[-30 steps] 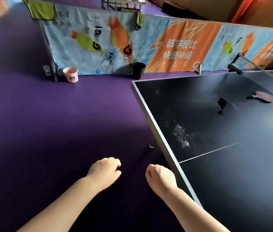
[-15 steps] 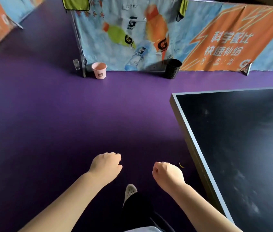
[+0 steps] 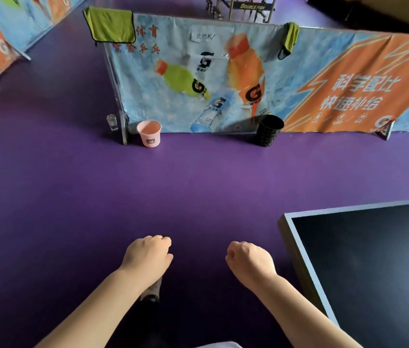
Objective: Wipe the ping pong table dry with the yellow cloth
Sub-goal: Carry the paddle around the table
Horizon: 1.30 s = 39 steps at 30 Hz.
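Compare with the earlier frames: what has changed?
The view swung from the ping pong table, now at lower right, toward the barrier, which looks nearer; a yellow cloth hangs on it. Nothing grasped or released: left hand and right hand stay curled, empty.

Ping pong table (image 3: 374,259) right of the right hand (image 3: 250,262) was cut off by the right and bottom edges, both hands' fingertips were tucked under out of sight, shoe (image 3: 152,291) was half hidden beneath the left hand (image 3: 147,257), print on the pink cup (image 3: 149,133) far ahead was too small to read
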Each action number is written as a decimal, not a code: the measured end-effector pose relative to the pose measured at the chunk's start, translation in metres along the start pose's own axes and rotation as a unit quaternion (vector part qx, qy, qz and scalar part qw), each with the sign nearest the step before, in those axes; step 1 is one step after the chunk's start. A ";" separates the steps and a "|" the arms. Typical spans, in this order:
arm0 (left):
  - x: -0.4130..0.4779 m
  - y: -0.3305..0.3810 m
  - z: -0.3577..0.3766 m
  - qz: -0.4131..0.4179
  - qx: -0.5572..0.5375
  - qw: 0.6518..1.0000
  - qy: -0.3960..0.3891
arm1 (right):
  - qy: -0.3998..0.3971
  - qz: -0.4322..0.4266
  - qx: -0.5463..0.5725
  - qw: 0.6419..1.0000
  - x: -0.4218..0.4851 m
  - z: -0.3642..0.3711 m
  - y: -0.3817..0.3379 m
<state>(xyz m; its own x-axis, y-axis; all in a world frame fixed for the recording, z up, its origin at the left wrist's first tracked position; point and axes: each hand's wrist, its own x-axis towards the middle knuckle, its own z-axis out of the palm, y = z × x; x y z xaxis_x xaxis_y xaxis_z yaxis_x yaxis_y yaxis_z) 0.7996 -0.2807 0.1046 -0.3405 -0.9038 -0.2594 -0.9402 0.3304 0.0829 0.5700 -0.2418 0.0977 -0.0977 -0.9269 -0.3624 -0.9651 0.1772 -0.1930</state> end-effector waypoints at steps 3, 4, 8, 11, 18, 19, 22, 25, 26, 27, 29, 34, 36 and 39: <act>0.071 -0.025 -0.016 0.024 0.015 1.000 0.004 | 0.012 0.036 0.006 0.999 0.059 -0.014 -0.010; 0.095 -0.034 -0.023 0.036 0.020 0.999 0.007 | 0.017 0.052 0.010 0.998 0.078 -0.020 -0.014; 0.186 -0.065 -0.060 0.093 0.039 0.995 0.002 | 0.031 0.115 0.035 0.992 0.144 -0.053 -0.034; 0.253 -0.078 -0.089 0.141 0.053 0.989 0.011 | 0.052 0.154 0.066 0.984 0.190 -0.076 -0.041; 0.380 -0.038 -0.115 0.245 0.059 0.968 -0.021 | 0.073 0.262 0.141 0.952 0.254 -0.112 -0.008; 0.397 -0.026 -0.116 0.260 0.062 0.963 -0.025 | 0.081 0.278 0.151 0.945 0.264 -0.116 0.003; 0.452 0.015 -0.121 0.301 0.076 0.950 -0.030 | 0.097 0.317 0.170 0.928 0.300 -0.128 0.043; 0.514 0.063 -0.133 0.322 0.085 0.943 -0.020 | 0.110 0.339 0.188 0.915 0.341 -0.147 0.092; 0.535 0.081 -0.138 0.326 0.088 0.941 -0.016 | 0.114 0.344 0.192 0.912 0.354 -0.155 0.110; 0.555 0.099 -0.144 0.331 0.091 0.939 -0.012 | 0.117 0.350 0.194 0.909 0.367 -0.164 0.128; 0.591 0.136 -0.157 0.339 0.094 0.936 -0.010 | 0.117 0.358 0.194 0.906 0.389 -0.184 0.164; 0.666 0.225 -0.179 0.376 0.089 0.922 0.003 | 0.128 0.378 0.187 0.898 0.431 -0.231 0.252; 0.691 0.257 -0.181 0.398 0.101 0.912 -0.002 | 0.134 0.397 0.198 0.886 0.441 -0.243 0.280; 0.725 0.310 -0.181 0.434 0.125 0.892 -0.022 | 0.136 0.420 0.212 0.872 0.451 -0.252 0.322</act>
<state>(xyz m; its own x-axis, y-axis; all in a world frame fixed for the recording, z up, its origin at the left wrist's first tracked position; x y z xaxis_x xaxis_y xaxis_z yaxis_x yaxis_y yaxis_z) 0.2593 -0.8829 0.1167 -0.9326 -0.2685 -0.2411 -0.2893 0.9557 0.0549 0.1541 -0.6860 0.1016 -0.8364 -0.4450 -0.3201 -0.3543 0.8844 -0.3038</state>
